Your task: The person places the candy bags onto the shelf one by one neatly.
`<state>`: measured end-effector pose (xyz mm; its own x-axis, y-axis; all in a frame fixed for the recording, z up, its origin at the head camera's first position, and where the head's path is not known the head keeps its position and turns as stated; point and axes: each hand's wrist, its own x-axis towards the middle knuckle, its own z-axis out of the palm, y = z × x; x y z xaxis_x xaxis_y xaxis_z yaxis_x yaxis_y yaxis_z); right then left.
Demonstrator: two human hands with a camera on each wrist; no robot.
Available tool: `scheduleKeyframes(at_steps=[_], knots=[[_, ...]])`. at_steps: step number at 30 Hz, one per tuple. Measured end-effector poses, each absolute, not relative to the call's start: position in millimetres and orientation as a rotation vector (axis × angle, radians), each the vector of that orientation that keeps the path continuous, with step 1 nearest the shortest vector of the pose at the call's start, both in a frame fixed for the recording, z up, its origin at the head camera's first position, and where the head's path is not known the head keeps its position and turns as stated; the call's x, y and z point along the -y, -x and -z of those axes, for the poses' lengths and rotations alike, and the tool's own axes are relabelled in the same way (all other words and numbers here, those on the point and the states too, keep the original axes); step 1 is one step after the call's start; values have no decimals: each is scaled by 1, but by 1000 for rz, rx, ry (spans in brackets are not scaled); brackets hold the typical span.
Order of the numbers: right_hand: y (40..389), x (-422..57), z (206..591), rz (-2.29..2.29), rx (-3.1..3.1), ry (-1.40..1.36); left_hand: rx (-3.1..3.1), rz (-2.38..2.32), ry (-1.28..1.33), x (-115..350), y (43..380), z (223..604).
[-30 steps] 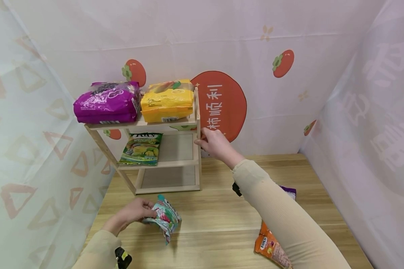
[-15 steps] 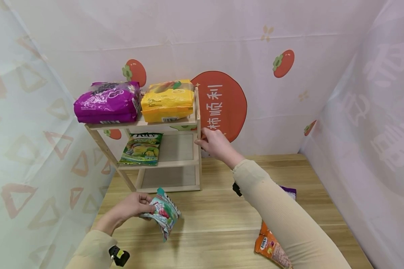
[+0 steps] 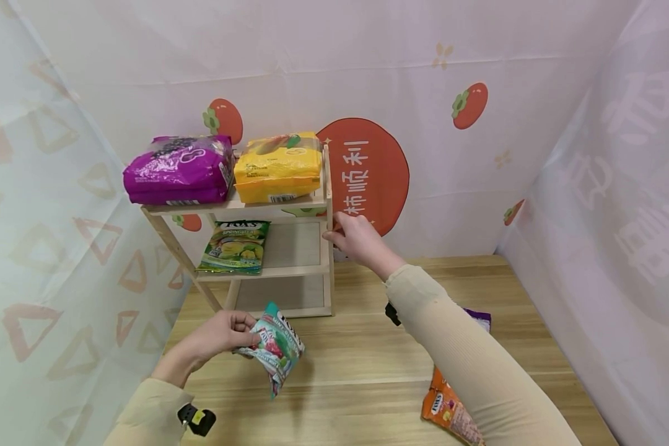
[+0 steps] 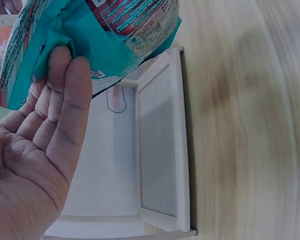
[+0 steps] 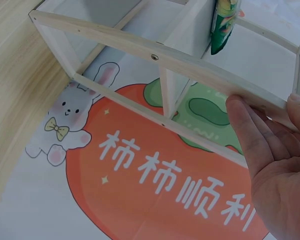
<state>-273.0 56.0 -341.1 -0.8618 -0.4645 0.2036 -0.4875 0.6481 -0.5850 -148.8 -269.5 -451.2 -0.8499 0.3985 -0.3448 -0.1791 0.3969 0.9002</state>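
Pinched at one side by the left grip (image 3: 220, 337), the teal bag (image 3: 283, 347) could slip; the right grip (image 3: 363, 243) clasps the rack (image 3: 290, 271).

Below the right hand (image 3: 363, 241), we lose much of an orange packet (image 3: 446, 407) behind the sleeve (image 3: 463, 347); the left wrist view crops the teal packet (image 4: 112, 42).

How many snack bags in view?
6: purple bag and yellow bag atop the rack, green bag on its middle shelf, teal bag in the left hand, orange bag and apparently a purple-edged one on the table, both partly behind the right sleeve, which may hide more.
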Motion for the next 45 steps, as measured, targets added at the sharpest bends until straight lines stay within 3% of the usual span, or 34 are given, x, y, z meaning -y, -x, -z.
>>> scheduleKeyframes(at_steps=[45], knots=[[274,-56,342,-985,2822,-804,-2369,-1657,-280,260,163,389]])
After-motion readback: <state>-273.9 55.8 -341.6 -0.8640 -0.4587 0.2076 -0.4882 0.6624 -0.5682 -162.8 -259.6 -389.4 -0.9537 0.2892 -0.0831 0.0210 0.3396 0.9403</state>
